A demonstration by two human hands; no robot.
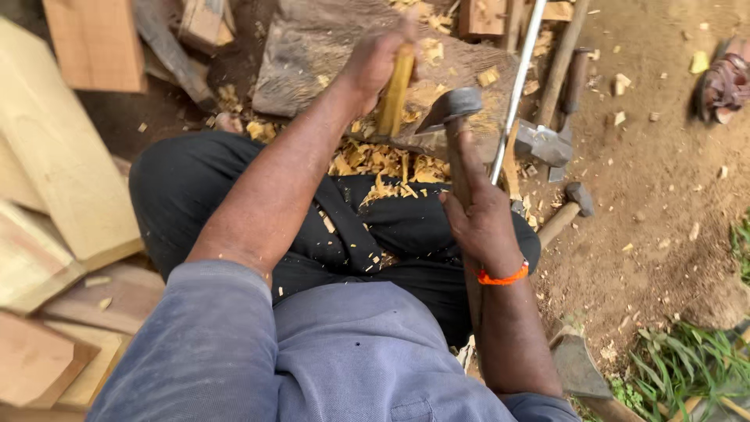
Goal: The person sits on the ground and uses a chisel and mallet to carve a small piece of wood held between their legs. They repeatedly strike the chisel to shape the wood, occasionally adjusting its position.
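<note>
Head camera looks straight down past a blue-grey shirt (344,359) and a lap in black trousers (234,195) dusted with pale chips. Nearest the body, the right hand (480,215), an orange band (504,277) at its wrist, is closed tight around the dark wooden haft of an adze-like tool (453,105); its metal head sits just above the far chopping block, blade turned toward the work. Beyond the knees the left hand (375,59) is wrapped firmly round the top of a slim yellow stick of wood (396,90), holding it nearly upright with its lower end resting on the block (312,55), a broad, worn grey slab. A thick drift of fresh yellow shavings (391,164) lies between block and lap, so I judge a good deal of wood has already been pared off; the stick looks narrow and fairly even, yet its faces appear rough, so more trimming seems left. To the right of the block a shiny metal rod (516,86) slants across, with an axe head (543,144) and a small hammer (574,203) lying on the bare earth. On the left, pale sawn planks (62,172) are stacked. Far right, a sandal (726,78) rests on the dirt, and grass (687,367) edges the lower corner.
</note>
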